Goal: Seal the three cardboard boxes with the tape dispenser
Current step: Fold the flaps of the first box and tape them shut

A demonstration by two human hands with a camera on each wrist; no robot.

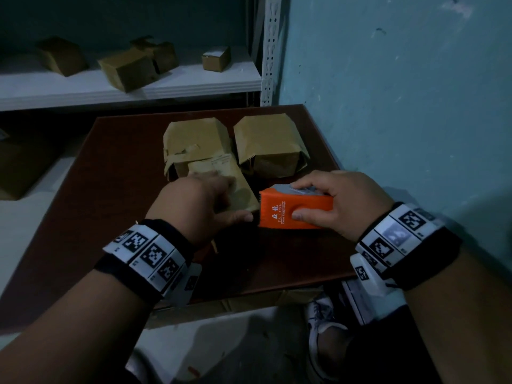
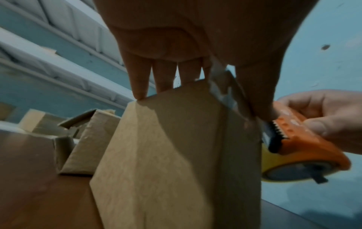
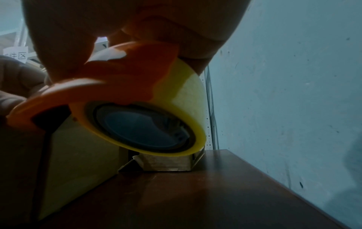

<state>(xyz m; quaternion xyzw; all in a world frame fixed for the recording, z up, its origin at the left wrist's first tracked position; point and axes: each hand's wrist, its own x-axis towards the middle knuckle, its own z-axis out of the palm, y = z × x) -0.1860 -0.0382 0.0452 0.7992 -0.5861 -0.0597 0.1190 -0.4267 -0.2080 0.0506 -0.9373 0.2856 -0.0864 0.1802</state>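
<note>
Three brown cardboard boxes stand on the dark brown table [image 1: 124,189]. Two sit at the back, one on the left [image 1: 196,139] and one on the right [image 1: 268,142], both with loose flaps. The near box [image 1: 238,189] [image 2: 166,155] lies under my left hand [image 1: 219,195], whose straight fingers [image 2: 139,86] press on its top while the thumb [image 2: 254,96] lies along its right edge. My right hand [image 1: 304,200] grips an orange tape dispenser [image 1: 279,212] [image 2: 305,148] with a yellowish roll [image 3: 188,96]. Its toothed blade end touches the near box's right edge, just off the table.
A white shelf [image 1: 130,87] behind the table carries several small cardboard boxes. A teal wall [image 1: 415,106] runs close along the table's right side. More cardboard lies on the floor at the left [image 1: 22,167]. A shoe [image 1: 321,322] shows below the table's front edge.
</note>
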